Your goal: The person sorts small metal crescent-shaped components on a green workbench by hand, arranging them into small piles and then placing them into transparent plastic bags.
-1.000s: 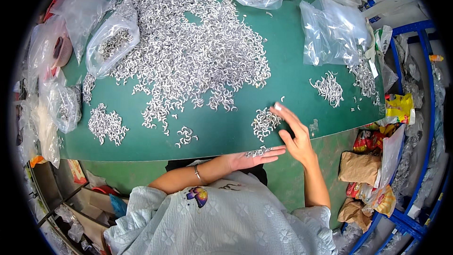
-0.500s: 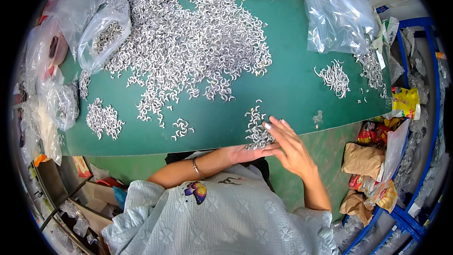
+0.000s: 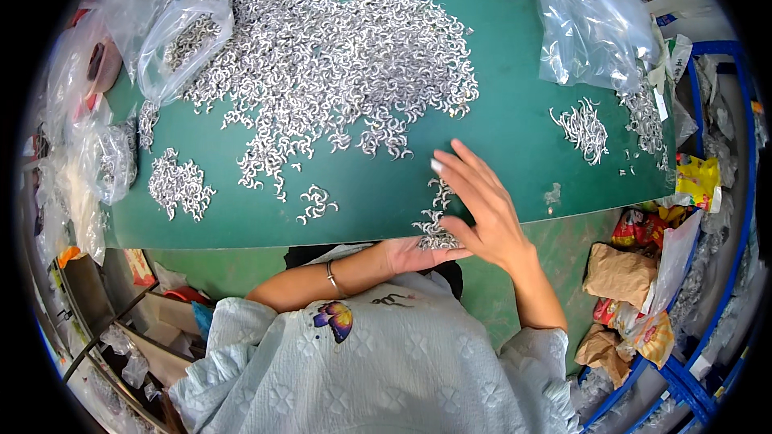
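Small curved silvery metal pieces lie at the table's near edge in a narrow cluster (image 3: 434,221). Just below that edge my left hand (image 3: 416,255) is held palm up, its fingers stretched toward the right. The lowest pieces of the cluster lie at or over its palm; whether they rest on the hand or the table I cannot tell. My right hand (image 3: 486,217) is over the cluster, fingers stretched forward and thumb apart, covering some pieces. Its thumb and heel are close to the left fingertips, which are partly hidden.
A large heap of the same pieces (image 3: 346,64) covers the far left of the green table (image 3: 498,145). Smaller piles (image 3: 178,185) lie around it. Clear plastic bags (image 3: 591,28) stand at both sides. Blue shelving (image 3: 698,104) with packets is on the right.
My right hand has moved forward over the cluster, its fingers reaching farther from the table edge. My left hand has stayed under the edge. The whole view has shifted slightly.
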The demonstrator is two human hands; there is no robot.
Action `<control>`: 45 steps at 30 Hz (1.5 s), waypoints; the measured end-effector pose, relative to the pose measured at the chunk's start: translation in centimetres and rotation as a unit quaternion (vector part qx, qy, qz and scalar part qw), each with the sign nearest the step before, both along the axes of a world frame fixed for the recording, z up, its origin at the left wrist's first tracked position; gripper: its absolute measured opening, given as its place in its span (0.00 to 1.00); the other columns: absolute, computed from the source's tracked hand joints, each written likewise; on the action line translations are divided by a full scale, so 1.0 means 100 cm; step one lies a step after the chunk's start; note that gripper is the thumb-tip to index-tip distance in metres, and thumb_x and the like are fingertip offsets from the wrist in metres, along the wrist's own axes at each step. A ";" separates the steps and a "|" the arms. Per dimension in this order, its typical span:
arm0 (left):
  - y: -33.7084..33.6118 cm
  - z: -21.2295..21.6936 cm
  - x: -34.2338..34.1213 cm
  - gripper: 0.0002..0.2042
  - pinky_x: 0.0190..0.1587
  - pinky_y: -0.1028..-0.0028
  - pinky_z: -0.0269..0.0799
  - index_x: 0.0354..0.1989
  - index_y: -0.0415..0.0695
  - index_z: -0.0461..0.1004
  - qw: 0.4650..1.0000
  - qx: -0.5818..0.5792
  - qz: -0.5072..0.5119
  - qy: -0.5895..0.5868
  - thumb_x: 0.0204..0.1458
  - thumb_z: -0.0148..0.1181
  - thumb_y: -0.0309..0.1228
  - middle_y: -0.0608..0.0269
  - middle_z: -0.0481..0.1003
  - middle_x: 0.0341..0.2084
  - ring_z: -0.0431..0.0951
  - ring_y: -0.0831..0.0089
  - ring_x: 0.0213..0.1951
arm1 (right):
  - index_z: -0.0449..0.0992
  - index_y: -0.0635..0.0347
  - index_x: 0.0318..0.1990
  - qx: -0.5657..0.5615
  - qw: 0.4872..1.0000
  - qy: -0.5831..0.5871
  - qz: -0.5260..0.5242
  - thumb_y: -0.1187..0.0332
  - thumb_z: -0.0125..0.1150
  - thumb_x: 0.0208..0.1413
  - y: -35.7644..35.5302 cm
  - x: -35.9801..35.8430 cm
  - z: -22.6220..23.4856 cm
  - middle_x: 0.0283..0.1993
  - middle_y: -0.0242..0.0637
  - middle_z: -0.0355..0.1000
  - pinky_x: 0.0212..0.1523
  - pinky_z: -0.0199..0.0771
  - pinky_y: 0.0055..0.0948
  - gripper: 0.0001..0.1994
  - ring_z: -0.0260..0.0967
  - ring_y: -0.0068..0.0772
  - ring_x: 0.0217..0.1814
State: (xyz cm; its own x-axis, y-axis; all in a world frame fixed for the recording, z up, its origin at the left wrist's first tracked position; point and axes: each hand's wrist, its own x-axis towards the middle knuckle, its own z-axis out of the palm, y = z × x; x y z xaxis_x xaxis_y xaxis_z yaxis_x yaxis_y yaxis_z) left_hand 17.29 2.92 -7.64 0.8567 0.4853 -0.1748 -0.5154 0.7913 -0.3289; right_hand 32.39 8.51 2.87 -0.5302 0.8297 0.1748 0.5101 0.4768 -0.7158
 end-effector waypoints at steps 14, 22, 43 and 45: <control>-0.005 -0.004 -0.018 0.30 0.70 0.59 0.52 0.66 0.28 0.48 0.988 -0.074 -0.016 -0.135 0.65 0.35 0.43 0.36 0.53 0.65 0.56 0.51 0.67 | 0.71 0.69 0.53 -0.034 0.992 0.015 0.117 0.69 0.65 0.45 -0.080 0.002 -0.019 0.62 0.49 0.66 0.66 0.57 0.52 0.25 0.58 0.52 0.69; -0.018 -0.030 -0.024 0.31 0.66 0.60 0.61 0.66 0.32 0.51 0.989 -0.033 -0.046 -0.137 0.66 0.34 0.47 0.41 0.54 0.66 0.61 0.56 0.65 | 0.71 0.66 0.53 0.004 0.990 -0.058 0.131 0.68 0.66 0.46 -0.048 -0.028 -0.016 0.64 0.44 0.64 0.66 0.58 0.50 0.25 0.60 0.49 0.68; -0.023 0.057 -0.119 0.17 0.49 0.75 0.72 0.52 0.34 0.72 0.900 0.100 -0.214 0.366 0.64 0.48 0.36 0.58 0.77 0.42 0.76 0.72 0.43 | 0.62 0.66 0.62 -0.012 0.989 0.116 -0.094 0.82 0.57 0.53 0.019 -0.011 -0.008 0.63 0.49 0.62 0.53 0.69 0.33 0.27 0.71 0.40 0.55; -0.024 0.070 -0.130 0.17 0.45 0.77 0.72 0.51 0.34 0.73 0.895 0.114 -0.193 0.385 0.64 0.48 0.36 0.61 0.77 0.40 0.76 0.75 0.40 | 0.59 0.66 0.64 -0.037 0.982 0.149 -0.110 0.82 0.57 0.53 0.029 -0.013 -0.008 0.65 0.48 0.60 0.52 0.70 0.32 0.28 0.70 0.38 0.54</control>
